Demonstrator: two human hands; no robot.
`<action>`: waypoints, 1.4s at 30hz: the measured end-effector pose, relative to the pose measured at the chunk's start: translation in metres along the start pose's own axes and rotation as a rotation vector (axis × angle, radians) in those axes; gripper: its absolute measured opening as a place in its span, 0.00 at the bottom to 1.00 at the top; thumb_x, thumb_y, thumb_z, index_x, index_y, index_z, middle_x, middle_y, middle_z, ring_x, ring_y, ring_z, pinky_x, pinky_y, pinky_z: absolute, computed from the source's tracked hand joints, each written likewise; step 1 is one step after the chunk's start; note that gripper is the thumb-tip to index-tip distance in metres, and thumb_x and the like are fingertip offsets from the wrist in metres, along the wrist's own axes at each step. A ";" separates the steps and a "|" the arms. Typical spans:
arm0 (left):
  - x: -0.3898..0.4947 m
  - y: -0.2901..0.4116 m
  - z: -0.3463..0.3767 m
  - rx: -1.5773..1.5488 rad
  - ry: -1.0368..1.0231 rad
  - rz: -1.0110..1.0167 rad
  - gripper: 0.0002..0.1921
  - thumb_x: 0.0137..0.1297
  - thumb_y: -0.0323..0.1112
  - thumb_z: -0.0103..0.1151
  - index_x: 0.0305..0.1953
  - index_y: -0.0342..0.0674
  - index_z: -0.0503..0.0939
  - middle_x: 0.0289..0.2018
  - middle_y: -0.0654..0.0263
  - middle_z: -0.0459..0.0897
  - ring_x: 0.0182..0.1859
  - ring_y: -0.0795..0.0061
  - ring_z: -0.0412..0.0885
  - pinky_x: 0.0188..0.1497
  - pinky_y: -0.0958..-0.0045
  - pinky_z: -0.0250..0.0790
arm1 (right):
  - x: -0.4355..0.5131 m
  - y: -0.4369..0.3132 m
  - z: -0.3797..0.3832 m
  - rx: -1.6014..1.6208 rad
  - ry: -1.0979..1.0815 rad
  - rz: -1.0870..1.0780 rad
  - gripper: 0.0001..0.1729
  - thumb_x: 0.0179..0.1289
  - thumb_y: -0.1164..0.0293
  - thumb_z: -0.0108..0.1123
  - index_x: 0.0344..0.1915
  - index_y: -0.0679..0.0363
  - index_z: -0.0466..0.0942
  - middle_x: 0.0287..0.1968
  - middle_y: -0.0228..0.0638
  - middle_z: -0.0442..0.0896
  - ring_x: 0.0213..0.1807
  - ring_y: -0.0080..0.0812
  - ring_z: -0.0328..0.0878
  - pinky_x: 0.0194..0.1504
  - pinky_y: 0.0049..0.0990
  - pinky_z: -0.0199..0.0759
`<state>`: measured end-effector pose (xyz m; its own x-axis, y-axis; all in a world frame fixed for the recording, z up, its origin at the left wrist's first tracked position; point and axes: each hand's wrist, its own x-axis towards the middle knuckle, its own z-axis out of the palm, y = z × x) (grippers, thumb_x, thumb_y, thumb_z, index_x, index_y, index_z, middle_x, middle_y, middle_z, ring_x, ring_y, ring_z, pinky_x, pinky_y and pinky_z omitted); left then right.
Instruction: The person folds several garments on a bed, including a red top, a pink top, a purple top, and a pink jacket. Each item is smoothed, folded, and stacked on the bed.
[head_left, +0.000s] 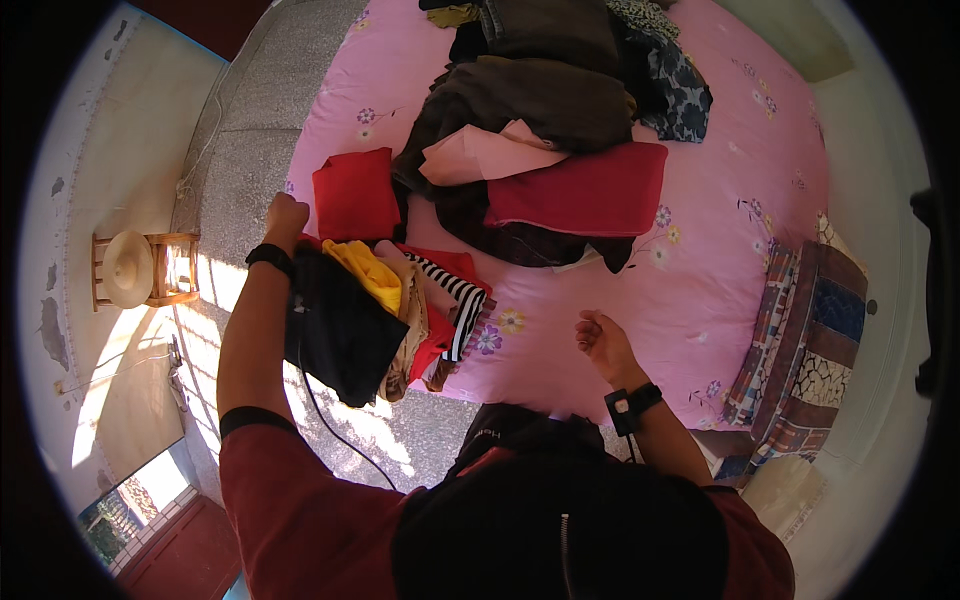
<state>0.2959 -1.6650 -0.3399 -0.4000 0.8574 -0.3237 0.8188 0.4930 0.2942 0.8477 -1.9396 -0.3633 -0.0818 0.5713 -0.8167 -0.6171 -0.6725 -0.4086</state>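
My left hand (287, 220) is curled into a fist at the upper left corner of a black garment (341, 322). Whether it grips any cloth is hidden from above. The black garment lies over the left side of a pile with a yellow garment (367, 274), a beige garment (411, 322) and a black-and-white striped garment (466, 315). Just beyond the pile is a folded red garment (356, 195). My right hand (606, 346) hovers over the pink floral bedspread (555, 352), its fingers loosely bent and nothing in them.
Dark brown clothing (532, 101), a pale pink cloth (480, 154) and a crimson folded cloth (585, 191) are heaped mid-bed. A patterned garment (679, 90) lies beyond. At right is a folded patchwork-print textile (814, 352). A wooden chair (172, 270) with a straw hat (127, 268) stands left.
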 end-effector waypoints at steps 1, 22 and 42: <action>0.008 0.004 0.006 -0.009 0.044 0.044 0.20 0.56 0.39 0.63 0.47 0.34 0.78 0.43 0.52 0.84 0.49 0.58 0.82 0.50 0.63 0.74 | -0.002 0.002 -0.003 -0.013 -0.015 -0.011 0.16 0.72 0.60 0.50 0.47 0.62 0.76 0.35 0.35 0.81 0.35 0.28 0.76 0.38 0.25 0.70; -0.141 0.258 0.219 0.071 0.016 0.808 0.18 0.59 0.31 0.55 0.52 0.38 0.73 0.43 0.51 0.82 0.51 0.48 0.77 0.53 0.52 0.68 | -0.078 0.038 -0.072 -0.185 0.197 -0.155 0.15 0.70 0.59 0.56 0.46 0.59 0.77 0.35 0.33 0.82 0.33 0.23 0.77 0.36 0.21 0.70; -0.452 0.409 0.021 -0.741 -0.168 1.297 0.34 0.60 0.29 0.61 0.68 0.38 0.63 0.51 0.56 0.80 0.53 0.69 0.79 0.56 0.70 0.71 | -0.105 -0.068 -0.142 -0.107 -0.272 -0.178 0.26 0.75 0.49 0.44 0.52 0.61 0.74 0.38 0.36 0.83 0.35 0.27 0.78 0.37 0.25 0.71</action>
<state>0.8198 -1.8542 -0.0924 0.5118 0.7441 0.4293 0.1494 -0.5692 0.8085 1.0094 -2.0210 -0.3079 -0.1948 0.7787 -0.5964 -0.5557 -0.5886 -0.5871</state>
